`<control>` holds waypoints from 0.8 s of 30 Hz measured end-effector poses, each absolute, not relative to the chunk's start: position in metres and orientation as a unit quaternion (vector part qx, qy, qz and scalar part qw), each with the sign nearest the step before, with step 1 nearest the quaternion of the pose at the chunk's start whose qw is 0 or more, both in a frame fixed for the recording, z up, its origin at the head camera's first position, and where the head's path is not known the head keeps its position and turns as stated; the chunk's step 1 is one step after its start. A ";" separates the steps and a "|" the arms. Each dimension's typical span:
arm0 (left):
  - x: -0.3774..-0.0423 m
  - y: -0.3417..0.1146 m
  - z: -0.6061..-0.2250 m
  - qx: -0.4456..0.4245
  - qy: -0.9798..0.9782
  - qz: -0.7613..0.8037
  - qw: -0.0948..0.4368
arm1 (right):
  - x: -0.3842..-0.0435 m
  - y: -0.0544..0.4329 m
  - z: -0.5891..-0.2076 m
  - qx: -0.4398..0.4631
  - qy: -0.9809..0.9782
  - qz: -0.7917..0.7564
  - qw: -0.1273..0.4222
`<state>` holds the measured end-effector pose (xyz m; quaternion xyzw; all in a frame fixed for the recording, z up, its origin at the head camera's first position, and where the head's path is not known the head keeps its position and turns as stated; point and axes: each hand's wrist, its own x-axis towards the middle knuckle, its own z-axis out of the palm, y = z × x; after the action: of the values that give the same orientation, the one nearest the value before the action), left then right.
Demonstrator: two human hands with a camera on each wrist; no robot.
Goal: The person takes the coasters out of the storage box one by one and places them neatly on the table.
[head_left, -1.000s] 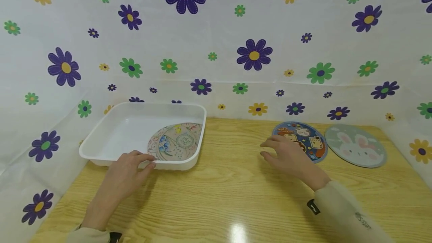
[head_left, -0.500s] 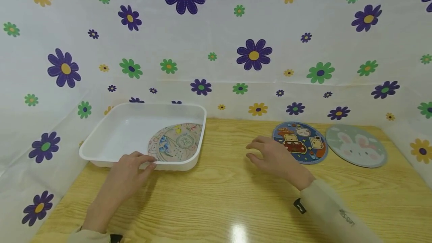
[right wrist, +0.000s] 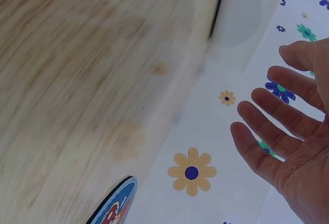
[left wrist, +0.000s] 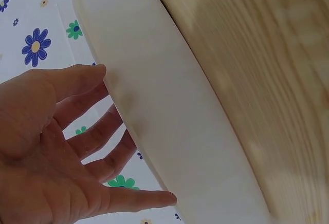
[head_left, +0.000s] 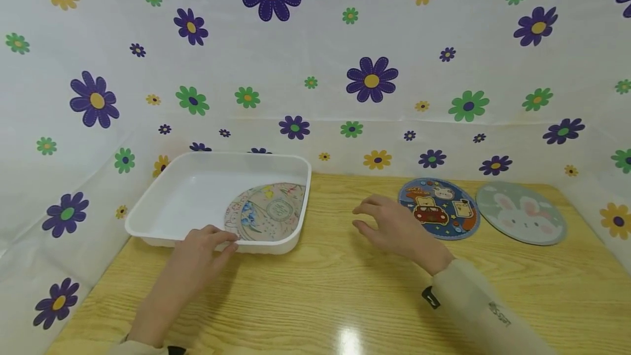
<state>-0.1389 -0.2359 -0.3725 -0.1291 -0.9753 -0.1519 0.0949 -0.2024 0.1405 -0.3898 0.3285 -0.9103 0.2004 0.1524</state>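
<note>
The white tray (head_left: 179,201) sat ahead and to my left on the wooden table (head_left: 320,295), its longer side seemingly running left to right. My left hand (head_left: 198,255), the nearer, pinched its front rim beside the patterned mat (head_left: 268,213) inside. My right hand (head_left: 396,230), loose-fingered and holding nothing, was apart from the tray, near the blue mat (head_left: 449,208).
</note>
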 end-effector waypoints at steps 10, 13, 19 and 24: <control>-0.131 -0.217 -0.367 -0.118 -0.980 -0.134 0.092 | -0.208 0.132 -0.380 0.333 -0.909 0.206 0.144; -0.130 -0.211 -0.364 -0.114 -0.981 -0.130 0.090 | -0.209 0.129 -0.376 0.330 -0.910 0.209 0.141; -0.128 -0.201 -0.359 -0.107 -0.982 -0.124 0.088 | -0.214 0.121 -0.371 0.331 -0.910 0.212 0.135; -0.126 -0.192 -0.355 -0.110 -0.982 -0.118 0.094 | -0.219 0.113 -0.366 0.345 -0.902 0.224 0.130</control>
<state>-0.1256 -0.1924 -0.3552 -0.1097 -0.9824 -0.1185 0.0939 -0.2185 0.1127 -0.3662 0.3455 -0.9018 0.2243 0.1304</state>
